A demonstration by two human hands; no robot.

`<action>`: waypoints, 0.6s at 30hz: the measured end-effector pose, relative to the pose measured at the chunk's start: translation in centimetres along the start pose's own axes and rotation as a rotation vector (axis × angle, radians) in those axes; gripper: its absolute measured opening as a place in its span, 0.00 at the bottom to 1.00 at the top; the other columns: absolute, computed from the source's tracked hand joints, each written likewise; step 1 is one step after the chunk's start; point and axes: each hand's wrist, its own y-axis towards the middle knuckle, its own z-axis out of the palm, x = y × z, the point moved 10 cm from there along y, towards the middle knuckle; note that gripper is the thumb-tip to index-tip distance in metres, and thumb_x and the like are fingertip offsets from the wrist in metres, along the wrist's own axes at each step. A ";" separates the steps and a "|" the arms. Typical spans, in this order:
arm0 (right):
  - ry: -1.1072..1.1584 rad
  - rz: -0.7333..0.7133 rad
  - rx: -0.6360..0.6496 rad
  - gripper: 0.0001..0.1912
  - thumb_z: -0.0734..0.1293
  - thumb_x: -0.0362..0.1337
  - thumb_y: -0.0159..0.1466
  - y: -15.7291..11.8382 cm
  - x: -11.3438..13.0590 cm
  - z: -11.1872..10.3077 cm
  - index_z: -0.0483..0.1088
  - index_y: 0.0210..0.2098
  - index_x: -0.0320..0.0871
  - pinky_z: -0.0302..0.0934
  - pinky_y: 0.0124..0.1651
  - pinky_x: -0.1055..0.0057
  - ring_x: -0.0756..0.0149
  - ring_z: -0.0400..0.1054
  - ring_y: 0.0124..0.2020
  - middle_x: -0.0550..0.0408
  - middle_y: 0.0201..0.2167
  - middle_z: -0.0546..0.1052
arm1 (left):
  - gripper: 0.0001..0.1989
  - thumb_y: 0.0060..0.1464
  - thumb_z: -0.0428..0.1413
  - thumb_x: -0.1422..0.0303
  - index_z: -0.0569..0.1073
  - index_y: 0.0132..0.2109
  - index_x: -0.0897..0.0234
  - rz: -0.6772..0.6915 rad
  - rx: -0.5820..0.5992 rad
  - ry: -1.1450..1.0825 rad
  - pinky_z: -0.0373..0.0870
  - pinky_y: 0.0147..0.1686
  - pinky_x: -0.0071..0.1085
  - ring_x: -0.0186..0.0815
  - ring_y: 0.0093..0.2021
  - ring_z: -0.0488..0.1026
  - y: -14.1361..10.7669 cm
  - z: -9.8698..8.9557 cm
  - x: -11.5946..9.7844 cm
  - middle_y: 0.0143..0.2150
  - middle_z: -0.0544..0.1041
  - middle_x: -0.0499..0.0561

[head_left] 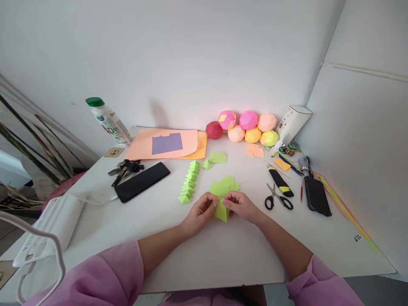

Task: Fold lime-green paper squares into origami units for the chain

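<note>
- The green folded piece (222, 211) is held between both hands, upper part at the fingertips, its lower point hanging toward the near side.
- Left hand (198, 214): thumb and fingers pinched narrow on the piece's upper left.
- Right hand (242, 207): thumb and index finger pinched on its upper right, with other fingertips showing at its right side.
- Loose green pieces (222, 186) lie overlapping just beyond the fingertips, on the far side.
- White tabletop (219, 255) stretches from the hands to the near edge, between the forearms.
- On the left, a row of green folded units (189, 182) runs near to far; farther left lies a black phone (142, 182).
- On the right, scissors (277, 197) lie with blades parted, near the yellow-black cutter (280, 181).
- Far side, by the wall: seven faceted paper balls (248, 120), close together.
- The fingers cover part of the held piece, so its full folds are hard to make out; the picture's lower edge cuts off both sleeves (111, 272).
</note>
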 end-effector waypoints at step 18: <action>-0.164 -0.120 -0.113 0.14 0.70 0.44 0.52 -0.2 1.0 -1.6 0.69 0.26 0.39 0.54 0.24 0.76 0.74 0.58 0.21 0.60 0.20 0.67 | 0.14 0.53 0.53 0.63 0.72 0.47 0.61 0.094 -0.038 0.302 0.62 0.29 0.28 0.31 0.31 0.62 0.0 -0.4 -0.3 0.32 0.65 0.49</action>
